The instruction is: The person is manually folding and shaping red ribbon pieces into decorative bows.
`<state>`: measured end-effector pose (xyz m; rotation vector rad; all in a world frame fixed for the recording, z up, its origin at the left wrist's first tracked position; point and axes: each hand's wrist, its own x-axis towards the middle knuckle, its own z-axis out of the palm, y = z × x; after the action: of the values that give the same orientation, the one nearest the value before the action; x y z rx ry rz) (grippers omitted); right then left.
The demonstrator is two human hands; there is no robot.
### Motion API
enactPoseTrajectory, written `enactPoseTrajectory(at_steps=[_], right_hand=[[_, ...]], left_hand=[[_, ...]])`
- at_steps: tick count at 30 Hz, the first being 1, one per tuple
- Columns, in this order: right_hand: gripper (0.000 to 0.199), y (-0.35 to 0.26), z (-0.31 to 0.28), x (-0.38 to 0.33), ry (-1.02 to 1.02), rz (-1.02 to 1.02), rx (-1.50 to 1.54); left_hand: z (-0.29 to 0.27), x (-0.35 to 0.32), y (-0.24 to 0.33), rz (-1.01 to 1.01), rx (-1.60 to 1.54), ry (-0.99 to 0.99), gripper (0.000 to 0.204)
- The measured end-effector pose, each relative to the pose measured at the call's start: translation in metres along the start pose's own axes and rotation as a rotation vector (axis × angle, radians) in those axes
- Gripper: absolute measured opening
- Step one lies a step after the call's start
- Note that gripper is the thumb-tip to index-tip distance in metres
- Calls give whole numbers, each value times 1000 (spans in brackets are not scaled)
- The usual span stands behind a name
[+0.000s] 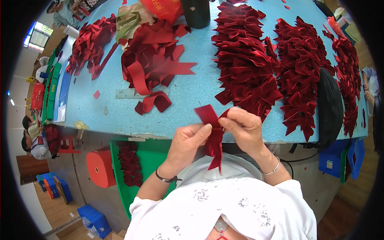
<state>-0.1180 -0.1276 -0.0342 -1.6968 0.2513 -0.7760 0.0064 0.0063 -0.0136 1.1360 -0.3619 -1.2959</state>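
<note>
At the near edge of the blue surface (pixel 104 86), the left hand (pixel 186 141) and right hand (pixel 246 130) are pinching a dark-red ribbon (pixel 215 142), seemingly half-shaped; finished-looking bows (pixel 248 68) are lying beyond, while loose strips (pixel 146 60) are apparently awaiting tying.

The blue surface (pixel 192 90) carries a heap of loose red ribbons (pixel 154 60), with a ruler (pixel 126 93) partly under its near side, a second red heap (pixel 91 44) left of it, a dark cup (pixel 196 15) behind it rightward, and rows of red bows (pixel 245 56) right of it.
</note>
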Motion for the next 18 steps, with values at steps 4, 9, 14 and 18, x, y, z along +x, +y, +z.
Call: enactPoseTrajectory(at_steps=[4,9,14,18], right_hand=[[8,4,0,-6,190,193,272],[9,3,0,-8,236,144,293],[9,4,2,-11,244,154,324],[11,4,6,-13,253,254,495]], left_hand=[[-4,-4,6,-12,-6,1,18],[0,-10,8,-32,-45,-80,27],[-6,-7,-3,-117,-139,-173,36],[-12,-6,-1,40,-62,-117,28]])
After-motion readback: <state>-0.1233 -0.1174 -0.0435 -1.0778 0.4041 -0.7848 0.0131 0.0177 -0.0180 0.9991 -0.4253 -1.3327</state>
